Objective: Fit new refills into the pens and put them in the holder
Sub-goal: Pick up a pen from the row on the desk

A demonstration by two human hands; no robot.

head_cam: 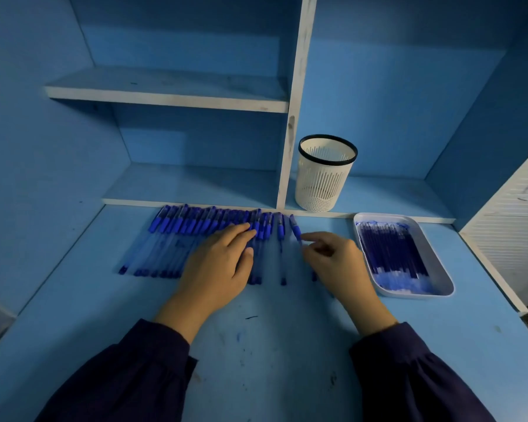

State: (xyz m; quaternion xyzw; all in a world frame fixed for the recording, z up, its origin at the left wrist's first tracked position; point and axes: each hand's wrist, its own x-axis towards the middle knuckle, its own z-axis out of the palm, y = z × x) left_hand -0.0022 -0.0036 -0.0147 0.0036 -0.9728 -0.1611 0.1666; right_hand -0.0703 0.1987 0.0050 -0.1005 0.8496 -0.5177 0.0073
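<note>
**Step in hand: first pen being picked, no refill fitted yet**

I find the left hand (217, 263) lying flat with its fingers straight on the row of pens (192, 222) at mid-table (272, 345). At its 3 o'clock, the right hand (333, 257) has curled fingers that appear to pinch the end pen (295, 227), which lies slightly apart from the row. The refills (390, 251) lie in the tray (409, 294), further toward 3 o'clock. The holder (323, 178) stands on the low shelf at 12 o'clock, and I see no pen in it. I judge this the selection stage. The next move calls for lifting this pen clear and opening it with both hands.
</note>
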